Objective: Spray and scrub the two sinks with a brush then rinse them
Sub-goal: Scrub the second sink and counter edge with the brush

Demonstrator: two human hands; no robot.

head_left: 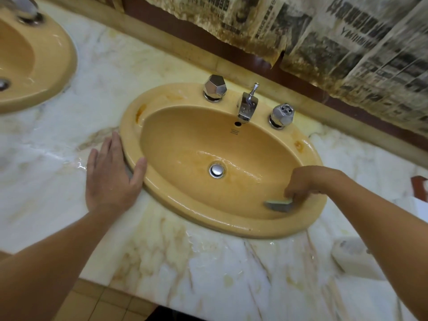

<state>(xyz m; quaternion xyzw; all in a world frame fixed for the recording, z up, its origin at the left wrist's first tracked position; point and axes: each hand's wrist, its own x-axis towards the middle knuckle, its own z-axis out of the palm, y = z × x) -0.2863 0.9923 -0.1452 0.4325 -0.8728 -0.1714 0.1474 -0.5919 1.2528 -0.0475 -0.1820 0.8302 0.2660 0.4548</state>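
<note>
Brush (279, 204): gripped in the curled fingers of the right hand (303, 181), lying low on the near right wall of the yellow sink (162, 200), long axis running toward the drain (217, 170) up and left. Left hand (111, 174) rests flat, fingers straight, on the marble counter (208, 262) at the sink's left rim.

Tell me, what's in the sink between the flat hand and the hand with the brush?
In the head view, only the round metal drain plug sits between the left hand and the right hand holding the brush.
</note>
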